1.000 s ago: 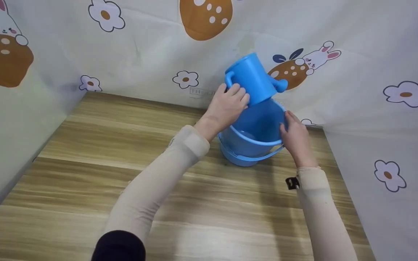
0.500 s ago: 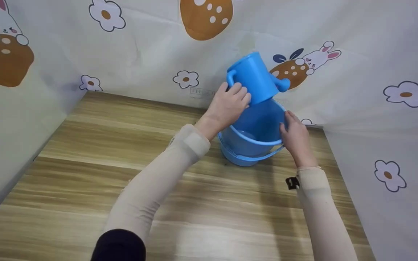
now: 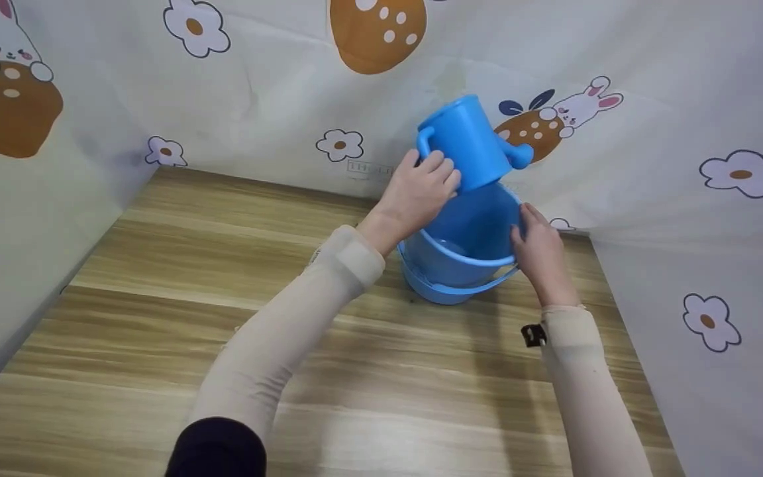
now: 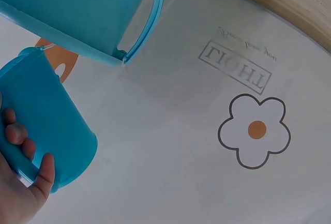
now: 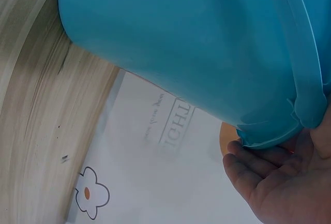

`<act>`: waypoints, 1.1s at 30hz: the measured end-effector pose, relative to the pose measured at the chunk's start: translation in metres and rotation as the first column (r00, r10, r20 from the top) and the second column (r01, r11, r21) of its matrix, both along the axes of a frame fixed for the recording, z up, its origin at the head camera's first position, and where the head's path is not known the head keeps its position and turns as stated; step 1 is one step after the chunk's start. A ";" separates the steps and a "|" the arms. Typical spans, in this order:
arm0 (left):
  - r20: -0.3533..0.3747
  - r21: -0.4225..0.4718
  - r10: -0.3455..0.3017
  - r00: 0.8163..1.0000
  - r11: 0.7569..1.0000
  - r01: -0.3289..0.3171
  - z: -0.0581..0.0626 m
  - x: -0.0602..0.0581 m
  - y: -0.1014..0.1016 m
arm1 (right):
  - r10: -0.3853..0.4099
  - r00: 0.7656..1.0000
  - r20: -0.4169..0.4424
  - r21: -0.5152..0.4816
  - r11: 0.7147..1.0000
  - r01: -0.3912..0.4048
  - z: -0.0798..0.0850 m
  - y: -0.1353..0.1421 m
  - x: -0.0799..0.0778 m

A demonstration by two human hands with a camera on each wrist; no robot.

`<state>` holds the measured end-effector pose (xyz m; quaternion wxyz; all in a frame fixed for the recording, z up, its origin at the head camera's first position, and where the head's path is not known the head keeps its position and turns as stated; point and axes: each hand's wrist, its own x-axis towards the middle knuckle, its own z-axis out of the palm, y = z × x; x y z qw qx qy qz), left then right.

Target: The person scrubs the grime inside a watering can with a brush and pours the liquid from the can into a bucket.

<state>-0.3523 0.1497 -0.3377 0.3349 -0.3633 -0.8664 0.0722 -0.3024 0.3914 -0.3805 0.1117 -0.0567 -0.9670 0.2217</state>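
Observation:
My left hand (image 3: 419,189) grips the handle of a blue watering can (image 3: 471,146) over the bucket's far left rim. The can is tilted, with its spout (image 3: 519,156) pointing right. In the left wrist view, curled fingers (image 4: 18,133) wrap the can's handle. Below it stands a blue bucket (image 3: 454,262) on the wood-patterned floor, its carrying handle (image 3: 471,289) hanging down in front. My right hand (image 3: 542,255) holds the bucket's right rim, thumb toward the inside. In the right wrist view, its fingers (image 5: 248,167) lie under the rim edge.
A wood-patterned floor (image 3: 189,278) runs up to a back wall covering (image 3: 275,86) printed with flowers and rabbits. Similar side walls close in at left (image 3: 44,212) and right (image 3: 673,232). The bucket stands near the back right corner.
The watering can and my left hand have shifted slightly to the right. My right hand and the bucket have stayed in place.

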 end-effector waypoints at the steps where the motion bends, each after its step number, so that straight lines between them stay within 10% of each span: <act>1: -0.001 0.003 -0.002 1.000 1.000 0.002 0.000 0.000 0.000 | 0.000 1.000 0.000 0.000 1.000 0.000 0.000 0.000 0.000; 33: -0.011 -0.047 -0.023 1.000 0.999 0.022 0.005 0.002 -0.001 | 0.005 1.000 0.013 0.008 1.000 -0.005 0.000 0.000 -0.002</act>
